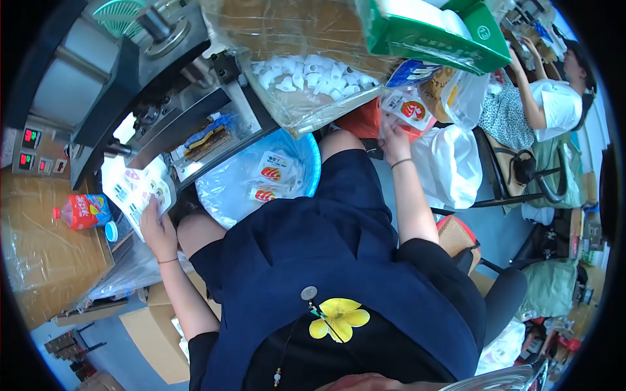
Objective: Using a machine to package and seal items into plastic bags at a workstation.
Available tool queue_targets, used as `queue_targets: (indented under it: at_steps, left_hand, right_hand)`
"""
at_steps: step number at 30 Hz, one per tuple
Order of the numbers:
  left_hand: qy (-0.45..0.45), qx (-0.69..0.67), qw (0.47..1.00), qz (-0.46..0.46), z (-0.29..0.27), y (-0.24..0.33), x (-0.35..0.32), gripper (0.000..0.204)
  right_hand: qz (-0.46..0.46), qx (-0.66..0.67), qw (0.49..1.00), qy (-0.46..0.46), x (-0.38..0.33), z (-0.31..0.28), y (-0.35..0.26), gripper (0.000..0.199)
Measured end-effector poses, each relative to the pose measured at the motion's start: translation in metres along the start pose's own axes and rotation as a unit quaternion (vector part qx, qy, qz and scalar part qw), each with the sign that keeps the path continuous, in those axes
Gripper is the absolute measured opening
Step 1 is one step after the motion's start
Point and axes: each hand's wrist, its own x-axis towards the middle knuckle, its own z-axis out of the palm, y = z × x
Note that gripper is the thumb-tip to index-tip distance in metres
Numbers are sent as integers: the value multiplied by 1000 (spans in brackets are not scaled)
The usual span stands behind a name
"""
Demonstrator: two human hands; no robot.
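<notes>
On the left, my left hand (157, 228) grips several flat white printed pouches (135, 189) by their near edge, thumb on top, beside the black press. My right hand (396, 144) reaches out to the right. Its fingers are closed on the lower edge of a white pouch with a round red print (407, 107), over a red bag (362, 120). Between my hands stands a blue tub (315, 153) with a clear liner, and more printed pouches (271, 171) lie in it. White plastic spouts (313, 75) fill a plastic-lined box beyond the tub.
The press (156, 124) with digital displays takes up the upper left. A red-labelled bottle (83, 212) stands on the cardboard-covered surface at left. A green box (437, 36) is at the top right. Farther right are white bags (448, 166), a chair (505, 163) and another person (554, 98).
</notes>
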Motion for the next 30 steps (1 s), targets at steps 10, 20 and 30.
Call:
queue_targets:
  at_steps: [10, 20, 30]
  left_hand:
    - [-5, -526, 835, -164, 6, 82, -5, 17]
    - [-194, -622, 745, -143, 8, 148, -10, 22]
    - [-309, -747, 557, -190, 6, 161, -17, 24]
  right_hand:
    - [-279, -240, 833, -413, -177, 122, -76, 24]
    - [-418, -221, 742, -476, -243, 245, -130, 15]
    - [-357, -465, 587, -558, -239, 256, -148, 13]
